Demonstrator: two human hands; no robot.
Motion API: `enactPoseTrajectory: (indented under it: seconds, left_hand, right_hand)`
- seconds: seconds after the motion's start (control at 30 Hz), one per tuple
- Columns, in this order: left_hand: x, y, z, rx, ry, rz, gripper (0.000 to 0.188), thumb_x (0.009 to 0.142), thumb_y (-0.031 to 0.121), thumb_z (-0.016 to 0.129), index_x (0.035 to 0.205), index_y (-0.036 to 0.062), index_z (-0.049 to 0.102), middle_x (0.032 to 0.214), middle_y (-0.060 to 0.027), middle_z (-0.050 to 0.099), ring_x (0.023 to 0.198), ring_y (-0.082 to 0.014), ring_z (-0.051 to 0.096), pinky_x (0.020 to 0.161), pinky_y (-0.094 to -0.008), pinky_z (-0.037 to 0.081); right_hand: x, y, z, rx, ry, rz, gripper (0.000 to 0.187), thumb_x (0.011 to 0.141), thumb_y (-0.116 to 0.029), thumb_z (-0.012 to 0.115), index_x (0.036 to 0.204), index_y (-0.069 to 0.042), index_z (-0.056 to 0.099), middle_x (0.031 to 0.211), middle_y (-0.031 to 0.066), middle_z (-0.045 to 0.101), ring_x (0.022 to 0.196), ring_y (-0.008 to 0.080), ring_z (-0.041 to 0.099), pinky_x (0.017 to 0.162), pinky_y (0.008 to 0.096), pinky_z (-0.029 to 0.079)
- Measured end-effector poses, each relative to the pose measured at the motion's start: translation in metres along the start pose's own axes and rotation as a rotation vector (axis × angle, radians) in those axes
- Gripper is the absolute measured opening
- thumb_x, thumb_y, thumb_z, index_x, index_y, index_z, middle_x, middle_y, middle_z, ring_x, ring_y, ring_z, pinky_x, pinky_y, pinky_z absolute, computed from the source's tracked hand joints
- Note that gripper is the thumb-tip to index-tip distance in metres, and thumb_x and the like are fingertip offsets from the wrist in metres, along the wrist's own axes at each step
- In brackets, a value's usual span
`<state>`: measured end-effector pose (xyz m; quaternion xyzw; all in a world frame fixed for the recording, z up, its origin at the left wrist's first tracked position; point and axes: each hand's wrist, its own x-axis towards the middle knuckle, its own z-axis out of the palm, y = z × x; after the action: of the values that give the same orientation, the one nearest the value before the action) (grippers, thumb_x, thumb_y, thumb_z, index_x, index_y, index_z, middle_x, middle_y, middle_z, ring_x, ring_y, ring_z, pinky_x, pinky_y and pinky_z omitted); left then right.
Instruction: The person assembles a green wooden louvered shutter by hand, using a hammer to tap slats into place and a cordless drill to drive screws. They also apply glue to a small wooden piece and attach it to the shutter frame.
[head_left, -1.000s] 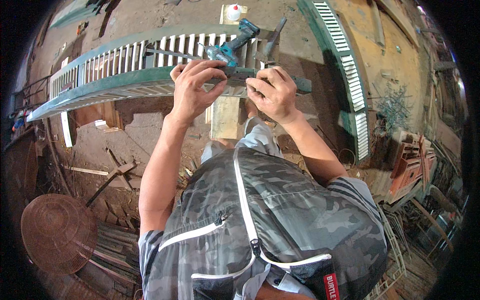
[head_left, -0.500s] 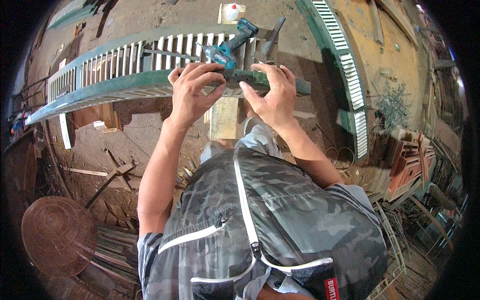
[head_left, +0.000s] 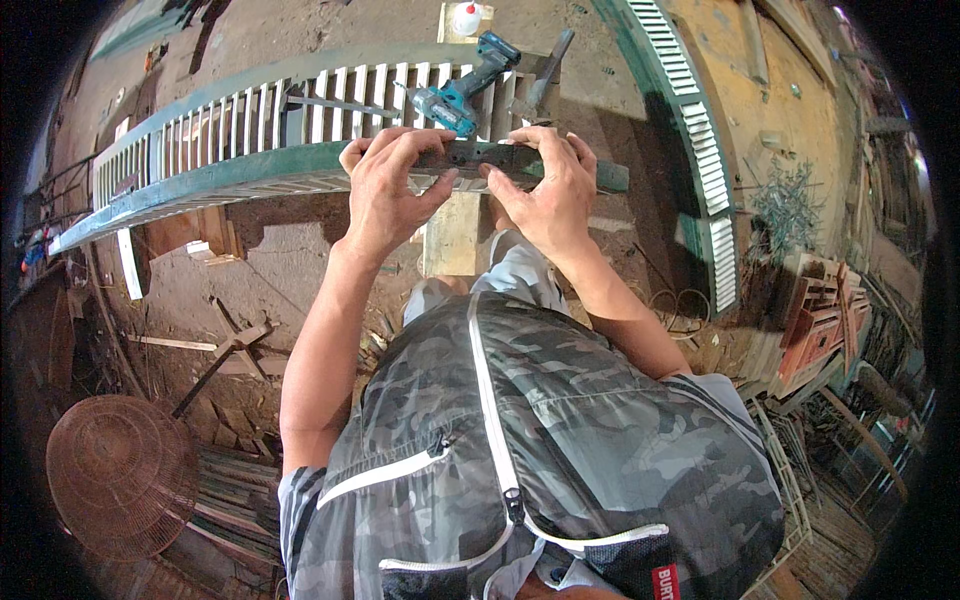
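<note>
A long green louvered shutter (head_left: 250,160) with pale slats stands on edge across in front of me. Its near green rail runs beneath both hands. My left hand (head_left: 392,185) has its fingers curled over the top of this rail, thumb on the near side. Likewise my right hand (head_left: 548,180) grips the rail near its right end, thumb and forefinger bent round it. Between the thumbs shows a dark flat strip (head_left: 470,155) with small holes; whether it is a separate plate is unclear. A teal cordless drill (head_left: 462,92) lies on the slats just beyond my hands.
Beyond the drill lies a hammer-like tool (head_left: 548,75). A white bottle with a red tip (head_left: 466,18) stands behind. Another louvered shutter (head_left: 700,150) lies at right, near a pile of nails or screws (head_left: 787,208). A round fan guard (head_left: 122,478) is at lower left.
Both hands keep their places on the rail, with slight finger shifts. More of the dark holed strip shows between them. The view has moved a little.
</note>
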<state>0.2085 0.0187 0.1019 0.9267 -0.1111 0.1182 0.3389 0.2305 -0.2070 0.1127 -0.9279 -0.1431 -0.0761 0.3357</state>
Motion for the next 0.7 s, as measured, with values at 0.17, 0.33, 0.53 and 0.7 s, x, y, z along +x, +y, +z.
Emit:
enactPoseTrajectory:
  seconds: [0.17,0.33,0.53,0.7]
  left_hand:
    - [-0.002,-0.001,0.000,-0.130,0.000,-0.024,0.060,0.078,0.015,0.083,0.132,0.0132,0.056,0.122,0.0000,0.076,0.110,-0.0212,0.070,0.104,-0.0449,0.032]
    - [0.001,0.005,-0.004,-0.085,-0.011,-0.035,0.058,0.081,0.022,0.082,0.132,0.0116,0.055,0.116,-0.0002,0.075,0.109,-0.0228,0.070,0.105,-0.0449,0.031]
    - [0.002,0.010,-0.002,0.018,-0.122,-0.173,0.057,0.089,0.043,0.076,0.133,0.0118,0.058,0.118,-0.0052,0.073,0.117,-0.0256,0.065,0.110,-0.0467,0.029]
    - [0.002,0.017,-0.003,0.111,-0.089,-0.135,0.063,0.088,0.049,0.075,0.135,0.0116,0.057,0.118,-0.0071,0.070,0.117,-0.0265,0.064,0.111,-0.0469,0.028]
  right_hand:
    - [-0.001,0.000,0.002,0.014,0.037,-0.023,0.045,0.079,-0.028,0.089,0.115,-0.013,0.067,0.106,0.0063,0.075,0.104,0.0266,0.071,0.112,0.0460,0.039]
    - [-0.002,0.003,0.004,0.010,0.044,-0.031,0.048,0.078,-0.031,0.090,0.117,-0.014,0.067,0.103,0.0078,0.075,0.102,0.0284,0.071,0.111,0.0495,0.039]
    - [-0.003,-0.001,0.001,0.009,0.041,-0.019,0.048,0.078,-0.031,0.091,0.116,-0.014,0.067,0.103,0.0068,0.076,0.101,0.0279,0.072,0.112,0.0497,0.039]
    - [-0.008,0.000,0.003,0.023,0.056,-0.024,0.048,0.078,-0.031,0.092,0.116,-0.015,0.067,0.102,0.0057,0.076,0.100,0.0277,0.072,0.112,0.0498,0.039]
